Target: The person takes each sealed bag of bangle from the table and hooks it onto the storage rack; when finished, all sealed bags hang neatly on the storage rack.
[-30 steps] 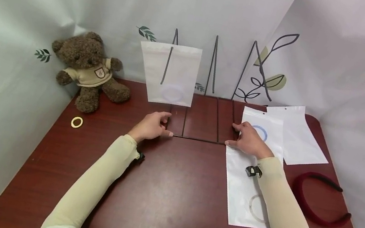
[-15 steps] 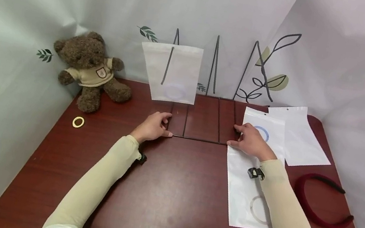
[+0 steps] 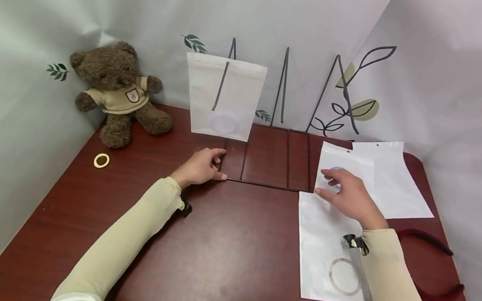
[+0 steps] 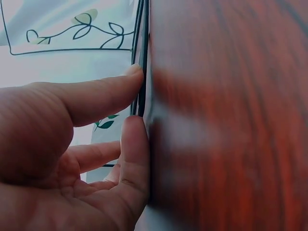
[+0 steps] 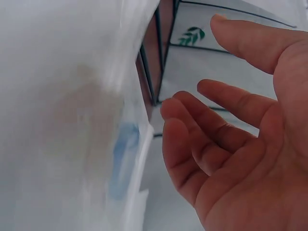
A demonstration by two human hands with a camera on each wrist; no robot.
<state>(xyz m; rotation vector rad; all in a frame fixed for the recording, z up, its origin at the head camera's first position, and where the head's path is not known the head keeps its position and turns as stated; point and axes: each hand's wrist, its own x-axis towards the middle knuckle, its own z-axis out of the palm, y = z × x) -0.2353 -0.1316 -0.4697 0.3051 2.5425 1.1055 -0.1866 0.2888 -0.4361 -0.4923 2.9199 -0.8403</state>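
A black wire display rack (image 3: 259,184) stands at the back of the table with several upright hooks. One white zip bag (image 3: 227,89), showing a pale ring inside, hangs from its left hook. My left hand (image 3: 199,167) grips the rack's front left corner; in the left wrist view the thumb (image 4: 110,94) touches the wire. My right hand (image 3: 351,197) hovers just right of the rack with loosely bent fingers, holding nothing. Beneath it are white bags: one (image 3: 355,161) with a blue ring partly hidden by the hand, and a nearer one (image 3: 315,260) with a clear ring (image 3: 345,276).
Another white bag (image 3: 407,193) lies at the back right. A dark red headband (image 3: 443,296) is partly behind my right forearm. On the left, a brown teddy bear (image 3: 118,91) leans on the curtain, with a yellow ring (image 3: 101,161) in front of it.
My right hand has let go of the rack's front right corner and moved right, over the bags. My left hand stays at its corner. The hanging bag sways slightly.
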